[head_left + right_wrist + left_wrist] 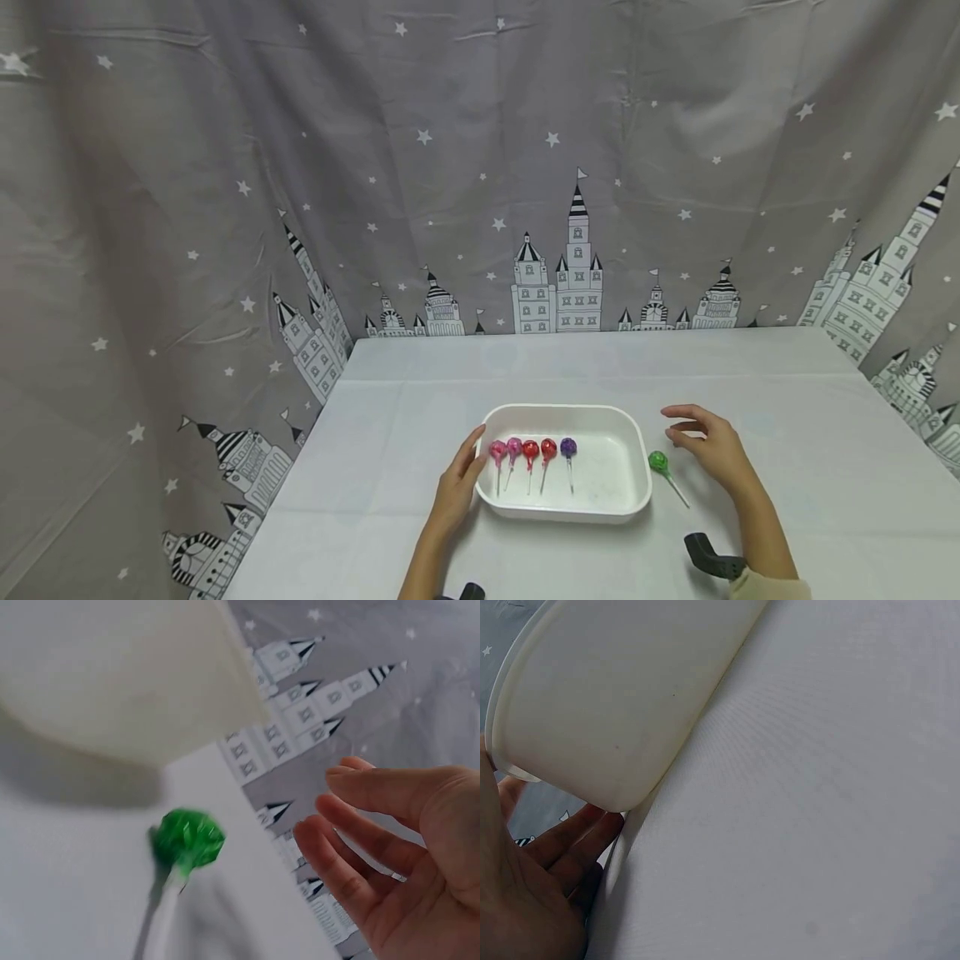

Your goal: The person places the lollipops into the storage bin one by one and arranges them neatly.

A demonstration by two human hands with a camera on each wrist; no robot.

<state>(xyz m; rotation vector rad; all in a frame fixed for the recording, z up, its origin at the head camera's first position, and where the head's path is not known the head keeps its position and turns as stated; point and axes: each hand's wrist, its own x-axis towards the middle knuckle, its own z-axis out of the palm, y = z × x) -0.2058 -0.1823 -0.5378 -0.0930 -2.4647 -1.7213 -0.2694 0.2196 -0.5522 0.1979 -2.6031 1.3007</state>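
My left hand (454,483) holds the left end of a white plastic tray (562,514), its thumb at the rim. In the left wrist view its fingers (577,844) touch the tray's outer wall. Inside the tray lies a row of several wrapped lollipops: pink ones, red ones (548,449) and a purple one (568,447), sticks toward me. Right of the tray, a green lollipop (658,462) lies on the table. My right hand (708,442) is above and beside it with loosely bent fingers, holding nothing; a gap separates thumb and fingertips.
A white cloth covers the table (420,383). Behind and to the left hangs a grey curtain (450,192) printed with castles and stars. Black wrist mounts (712,558) show near both forearms.
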